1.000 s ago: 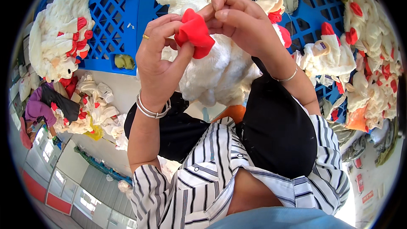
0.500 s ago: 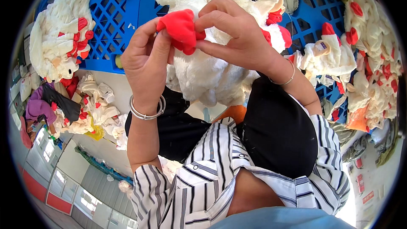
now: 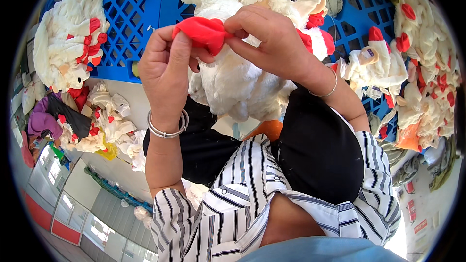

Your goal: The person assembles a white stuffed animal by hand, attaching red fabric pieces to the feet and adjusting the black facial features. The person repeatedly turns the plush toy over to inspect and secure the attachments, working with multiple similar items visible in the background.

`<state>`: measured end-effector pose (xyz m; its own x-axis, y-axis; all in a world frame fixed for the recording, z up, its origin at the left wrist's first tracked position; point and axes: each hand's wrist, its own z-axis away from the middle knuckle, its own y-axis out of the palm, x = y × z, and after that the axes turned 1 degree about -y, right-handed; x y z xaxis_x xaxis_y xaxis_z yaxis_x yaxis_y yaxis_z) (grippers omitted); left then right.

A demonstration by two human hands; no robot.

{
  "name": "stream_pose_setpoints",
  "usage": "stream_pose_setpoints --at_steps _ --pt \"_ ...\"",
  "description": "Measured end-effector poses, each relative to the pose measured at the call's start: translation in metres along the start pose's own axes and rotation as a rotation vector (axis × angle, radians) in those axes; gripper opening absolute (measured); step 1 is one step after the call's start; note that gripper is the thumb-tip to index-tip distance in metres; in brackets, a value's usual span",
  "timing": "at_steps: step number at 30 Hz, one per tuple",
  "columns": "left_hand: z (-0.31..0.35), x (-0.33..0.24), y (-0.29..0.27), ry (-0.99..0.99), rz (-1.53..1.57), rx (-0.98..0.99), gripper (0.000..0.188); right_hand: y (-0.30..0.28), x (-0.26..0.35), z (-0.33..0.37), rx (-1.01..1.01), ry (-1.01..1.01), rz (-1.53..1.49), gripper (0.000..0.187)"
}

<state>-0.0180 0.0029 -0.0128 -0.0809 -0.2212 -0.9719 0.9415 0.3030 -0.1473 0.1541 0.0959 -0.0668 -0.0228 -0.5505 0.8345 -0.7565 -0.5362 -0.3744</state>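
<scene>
Between my two hands is a small red plush piece (image 3: 203,33), soft and folded like a little cap. My left hand (image 3: 167,60) grips its left side, with the thumb on top and fingers curled behind. The thumb and forefinger of my right hand (image 3: 269,39) pinch its right edge. Beneath and behind it lies a fluffy white plush toy skin (image 3: 238,82), hanging over the near edge of the blue pallet. Whether the red piece is joined to this skin is hidden by my hands.
Blue plastic pallets (image 3: 127,19) spread ahead of me. Heaps of white and red plush skins lie at left (image 3: 60,43) and right (image 3: 432,82). A smaller skin (image 3: 376,60) sits right of my wrist. Another person in purple (image 3: 42,119) is at the far left.
The red piece has been turned and stretched sideways, now lying flatter between my hands. My right hand has dipped slightly; the left has shifted a little.
</scene>
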Motion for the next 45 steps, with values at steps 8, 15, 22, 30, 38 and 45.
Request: stream_pose_setpoints --at_steps 8,15,22,30,38,45 --pt "0.002 -0.001 0.000 -0.044 -0.049 0.045 0.015 0.002 0.000 -0.001 0.052 -0.047 -0.005 0.022" --pt "0.001 0.000 -0.002 -0.058 -0.127 0.083 0.018 0.003 -0.001 0.004 0.037 0.039 -0.083 0.022" --pt "0.003 -0.001 0.012 -0.090 -0.154 0.212 0.022 -0.001 0.004 0.004 -0.048 0.113 -0.058 0.020" --pt "0.002 -0.002 0.004 -0.009 -0.211 0.122 0.021 -0.001 0.010 0.005 -0.008 0.397 -0.699 0.020" --pt "0.000 -0.012 0.000 -0.120 -0.317 0.256 0.019 -0.017 0.002 -0.003 -0.097 0.230 -0.149 0.012" --pt "0.005 -0.018 0.016 0.110 -0.458 0.167 0.021 -0.013 0.005 0.006 -0.014 0.234 -0.190 0.011"
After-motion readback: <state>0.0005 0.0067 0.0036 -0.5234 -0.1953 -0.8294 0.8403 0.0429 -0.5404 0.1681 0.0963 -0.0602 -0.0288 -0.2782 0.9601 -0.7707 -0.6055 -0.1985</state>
